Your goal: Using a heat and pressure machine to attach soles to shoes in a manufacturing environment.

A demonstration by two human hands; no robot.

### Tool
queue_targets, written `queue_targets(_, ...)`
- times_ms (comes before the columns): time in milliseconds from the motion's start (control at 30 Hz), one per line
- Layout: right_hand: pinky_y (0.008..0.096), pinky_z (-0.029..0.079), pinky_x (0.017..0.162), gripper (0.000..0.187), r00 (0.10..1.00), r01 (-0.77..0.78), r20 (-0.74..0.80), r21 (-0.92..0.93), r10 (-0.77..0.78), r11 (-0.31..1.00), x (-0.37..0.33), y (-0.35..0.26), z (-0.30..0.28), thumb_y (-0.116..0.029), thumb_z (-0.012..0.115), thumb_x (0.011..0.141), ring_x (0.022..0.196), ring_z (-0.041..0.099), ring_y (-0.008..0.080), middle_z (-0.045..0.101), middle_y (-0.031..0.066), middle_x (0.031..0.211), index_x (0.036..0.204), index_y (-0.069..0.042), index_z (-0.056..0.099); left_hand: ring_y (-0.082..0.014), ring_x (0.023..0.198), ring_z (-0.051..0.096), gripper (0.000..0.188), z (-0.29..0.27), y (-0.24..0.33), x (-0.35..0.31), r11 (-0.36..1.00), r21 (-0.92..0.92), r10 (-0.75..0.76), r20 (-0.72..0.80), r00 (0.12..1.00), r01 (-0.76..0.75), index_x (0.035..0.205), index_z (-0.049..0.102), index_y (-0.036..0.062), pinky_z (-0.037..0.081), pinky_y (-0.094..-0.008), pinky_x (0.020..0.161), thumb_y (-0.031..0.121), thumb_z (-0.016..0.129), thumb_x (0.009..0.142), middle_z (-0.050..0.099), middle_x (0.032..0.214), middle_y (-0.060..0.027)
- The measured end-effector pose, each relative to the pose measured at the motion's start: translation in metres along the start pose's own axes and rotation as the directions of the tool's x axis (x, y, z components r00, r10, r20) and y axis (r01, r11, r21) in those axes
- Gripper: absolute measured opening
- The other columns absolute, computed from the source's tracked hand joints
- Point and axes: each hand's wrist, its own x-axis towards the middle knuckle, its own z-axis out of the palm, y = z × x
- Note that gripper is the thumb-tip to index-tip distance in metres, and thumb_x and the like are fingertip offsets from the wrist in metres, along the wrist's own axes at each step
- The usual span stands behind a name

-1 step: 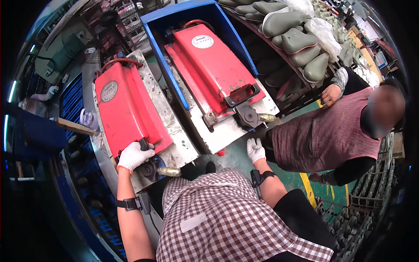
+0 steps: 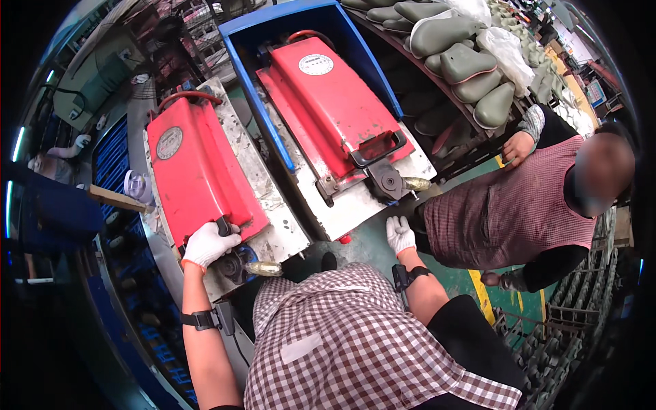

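Two red metal machine covers lie side by side on pale worn beds, a left cover (image 2: 198,171) and a right cover (image 2: 342,102). Each carries a round white dial plate. My left hand (image 2: 210,244), in a white glove, is closed round the black handle (image 2: 224,225) at the near end of the left cover. Just below it sits a dark round latch (image 2: 232,266) with a brass-coloured grip (image 2: 263,268). My right hand (image 2: 400,236), also gloved, hangs beside the right bed's near corner, fingers curled, with nothing visible in them.
A blue hood (image 2: 273,17) surrounds the right machine. Grey-green clog-like shoes (image 2: 471,65) pile on a rack at the far right. Another person (image 2: 499,205) in a pink checked apron stands close on my right. A wire rack (image 2: 574,287) is behind them.
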Motion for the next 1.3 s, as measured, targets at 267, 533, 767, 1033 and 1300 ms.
queue_targets(267,0.0574,0.057,0.106,0.060,0.940,-0.236,-0.059,-0.824,0.337,0.515,-0.020,0.010,0.037,-0.008,0.049,0.104,0.139,0.059,0.0404,0.045,0.0145,0.168,0.163,-0.016,0.042,-0.0105,0.065,0.065,0.033,-0.002,0.000,0.000,1.000,-0.001,-0.002,-0.006,1.000,0.002,0.116,0.080,0.0027,0.051,-0.0276,0.062,0.022,0.082,0.089,0.070,0.074,-0.0006)
queue_targets(533,0.0582,0.057,0.104,0.054,0.863,-0.299,-0.126,-0.908,0.489,0.294,-0.019,0.002,0.064,-0.025,0.056,0.110,0.137,0.062,0.0374,0.055,0.0164,0.160,0.161,-0.012,0.046,-0.0130,0.071,0.070,0.037,0.000,0.004,-0.002,1.000,-0.009,-0.029,-0.018,0.999,0.029,0.113,0.082,0.0019,0.055,-0.0300,0.073,0.027,0.084,0.086,0.075,0.078,-0.0049)
queue_targets(767,0.0531,0.057,0.077,0.019,0.779,-0.106,-0.579,-0.501,-0.242,0.859,-0.042,-0.149,-0.067,-0.029,0.055,0.108,0.083,0.065,0.0297,0.069,0.0062,0.100,0.118,-0.016,0.065,-0.0132,0.071,0.071,0.034,-0.001,0.005,-0.005,1.000,-0.029,0.007,-0.024,1.000,-0.008,0.107,0.081,0.0002,0.055,-0.0300,0.073,0.026,0.084,0.086,0.075,0.077,-0.0051)
queue_targets(1033,0.0326,0.051,0.065,0.036,0.872,0.128,-0.018,-0.956,0.490,-0.263,-0.125,0.065,0.052,-0.047,0.066,0.103,0.079,0.063,0.0117,0.068,-0.0011,0.095,0.115,-0.014,0.072,-0.0234,0.079,0.078,0.045,-0.001,0.001,-0.001,0.974,0.213,0.091,-0.041,0.995,-0.080,0.097,0.082,0.0100,0.058,-0.0381,0.078,0.053,0.076,0.086,0.079,0.081,-0.0089)
queue_targets(1300,0.0309,0.054,0.067,0.064,0.564,0.460,-0.054,-0.808,0.824,-0.368,-0.241,0.259,0.191,-0.050,0.067,0.103,0.077,0.063,0.0153,0.068,0.0032,0.098,0.152,-0.011,0.058,-0.0369,0.085,0.075,0.056,-0.006,-0.014,-0.020,0.863,0.466,0.289,-0.134,0.948,-0.197,0.099,0.078,0.0082,0.054,-0.0491,0.079,0.062,0.063,0.097,0.074,0.080,-0.0174)
